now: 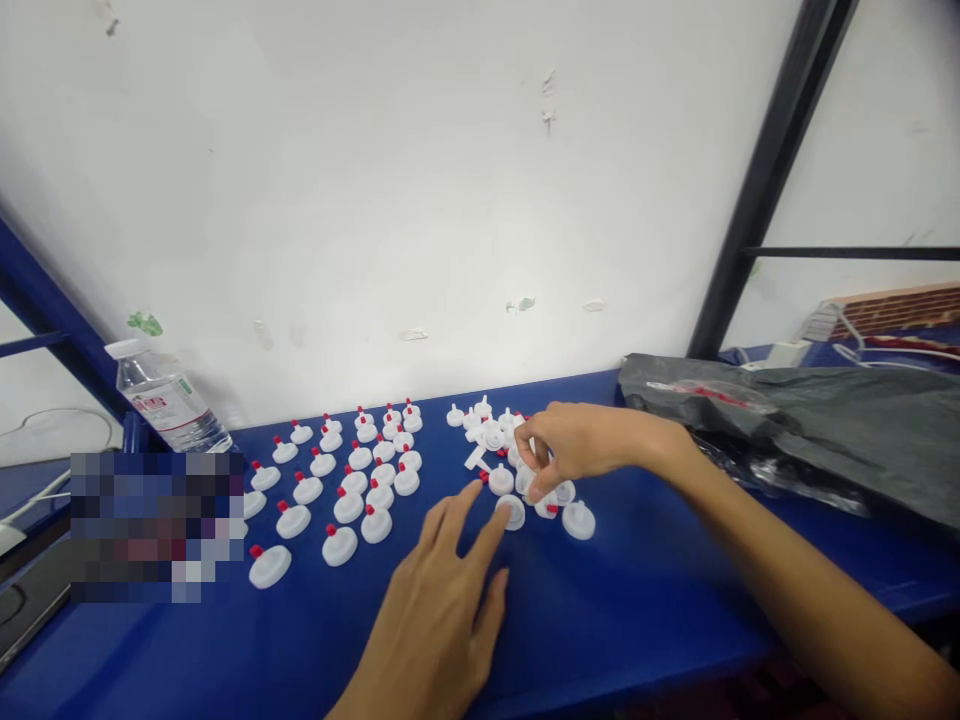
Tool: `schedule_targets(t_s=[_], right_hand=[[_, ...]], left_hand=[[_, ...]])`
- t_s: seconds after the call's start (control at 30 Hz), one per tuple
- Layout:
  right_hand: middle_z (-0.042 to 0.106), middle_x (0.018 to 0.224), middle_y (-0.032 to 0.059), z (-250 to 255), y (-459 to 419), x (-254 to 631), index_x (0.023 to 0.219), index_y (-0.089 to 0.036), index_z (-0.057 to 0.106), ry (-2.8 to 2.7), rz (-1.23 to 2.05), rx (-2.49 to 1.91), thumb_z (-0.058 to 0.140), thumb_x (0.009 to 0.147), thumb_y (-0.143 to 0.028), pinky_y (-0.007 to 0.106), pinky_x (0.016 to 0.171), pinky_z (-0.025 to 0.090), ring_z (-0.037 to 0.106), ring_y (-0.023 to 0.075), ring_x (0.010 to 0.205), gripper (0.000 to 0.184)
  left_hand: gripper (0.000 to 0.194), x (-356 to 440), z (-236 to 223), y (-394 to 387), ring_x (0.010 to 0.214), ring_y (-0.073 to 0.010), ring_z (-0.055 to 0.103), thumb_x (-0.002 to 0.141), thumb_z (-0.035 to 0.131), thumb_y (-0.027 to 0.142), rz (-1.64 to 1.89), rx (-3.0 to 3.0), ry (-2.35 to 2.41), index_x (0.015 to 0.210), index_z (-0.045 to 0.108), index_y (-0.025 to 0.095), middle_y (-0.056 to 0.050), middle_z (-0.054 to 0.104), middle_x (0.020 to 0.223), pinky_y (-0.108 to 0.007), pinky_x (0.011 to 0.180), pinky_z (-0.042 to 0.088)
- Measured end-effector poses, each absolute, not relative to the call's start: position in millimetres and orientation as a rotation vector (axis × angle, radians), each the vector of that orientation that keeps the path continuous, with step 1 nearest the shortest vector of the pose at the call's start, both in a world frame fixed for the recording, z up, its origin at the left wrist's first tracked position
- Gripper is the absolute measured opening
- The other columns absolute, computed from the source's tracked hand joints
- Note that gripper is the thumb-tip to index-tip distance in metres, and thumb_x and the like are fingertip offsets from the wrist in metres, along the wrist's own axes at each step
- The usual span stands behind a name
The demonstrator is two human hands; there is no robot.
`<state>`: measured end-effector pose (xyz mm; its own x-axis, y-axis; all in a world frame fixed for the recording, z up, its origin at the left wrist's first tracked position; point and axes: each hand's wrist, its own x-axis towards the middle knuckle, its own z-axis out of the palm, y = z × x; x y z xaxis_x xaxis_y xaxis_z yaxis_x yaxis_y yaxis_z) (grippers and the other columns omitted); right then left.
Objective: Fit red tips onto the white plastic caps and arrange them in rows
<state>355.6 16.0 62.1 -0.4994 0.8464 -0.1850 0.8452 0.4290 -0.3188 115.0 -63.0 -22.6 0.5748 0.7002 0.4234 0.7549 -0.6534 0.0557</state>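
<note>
Left hand (441, 598), round red-tipped plastic caps (349, 507)

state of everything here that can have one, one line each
Row pieces: white, red-tipped
Loose pile: jumbled, some tips bare white
Left hand: fingers spread
Right hand: fingers bent down at the pile; grip unclear
Bottle: capped
Grey bag: crumpled

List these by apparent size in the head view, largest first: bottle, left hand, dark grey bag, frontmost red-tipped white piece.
1. Dark grey bag, running out of frame
2. Left hand
3. Bottle
4. Frontmost red-tipped white piece
</note>
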Motion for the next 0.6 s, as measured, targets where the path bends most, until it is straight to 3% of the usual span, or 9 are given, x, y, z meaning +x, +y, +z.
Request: schedule_targets(t_s=[0.1, 0.2, 0.43, 0.6], right_hand=[[0.07, 0.081, 0.0025, 66, 9, 349, 0.085, -0.023, 0.061, -2.651, 0.575, -1.637, 0.078, 0.068, -0.058, 0.027, 0.056, 0.037, 0.064, 0.0229, 0.075, 0.043], [0.07, 0.083, 0.0034, 69, 3, 343, 0.084, -0.023, 0.059, -2.672, 0.583, -1.652, 0.076, 0.071, -0.055, 0.028, 0.057, 0.037, 0.065, 0.0248, 0.081, 0.038], [0.074, 0.079, -0.0017, 71, 3, 343, 0.085, -0.023, 0.058, -2.696, 0.773, -1.446, 0.075, 0.076, -0.04, 0.027, 0.06, 0.04, 0.066, 0.0187, 0.072, 0.025], [0.075, 0.088, 0.0005, 73, 8, 350, 0.088, -0.021, 0.06, -2.636, 0.881, -1.289, 0.074, 0.079, -0.038, 0.025, 0.062, 0.045, 0.068, 0.0167, 0.073, 0.023]], left_hand=[[0.064, 120, -29, -63, 0.143, -0.0295, 0.04, 0.094, 0.047, 0.018, -0.499, -2.781, -1.099, 0.155, 0.03, 0.03, -0.006, 0.034, 0.161, -0.048, 0.102, 0.055], [0.068, 120, -31, -62, 0.146, -0.0282, 0.036, 0.095, 0.043, 0.013, -0.441, -2.837, -1.071, 0.157, 0.022, 0.03, -0.004, 0.034, 0.162, -0.047, 0.102, 0.055], [0.056, 120, -31, -60, 0.123, -0.0285, 0.058, 0.096, 0.045, 0.017, -0.537, -2.842, -1.137, 0.151, 0.037, 0.025, -0.014, 0.057, 0.137, -0.048, 0.098, 0.056], [0.055, 119, -29, -61, 0.12, -0.0284, 0.061, 0.097, 0.045, 0.019, -0.564, -2.797, -1.233, 0.151, 0.039, 0.027, -0.015, 0.054, 0.14, -0.048, 0.095, 0.057]])
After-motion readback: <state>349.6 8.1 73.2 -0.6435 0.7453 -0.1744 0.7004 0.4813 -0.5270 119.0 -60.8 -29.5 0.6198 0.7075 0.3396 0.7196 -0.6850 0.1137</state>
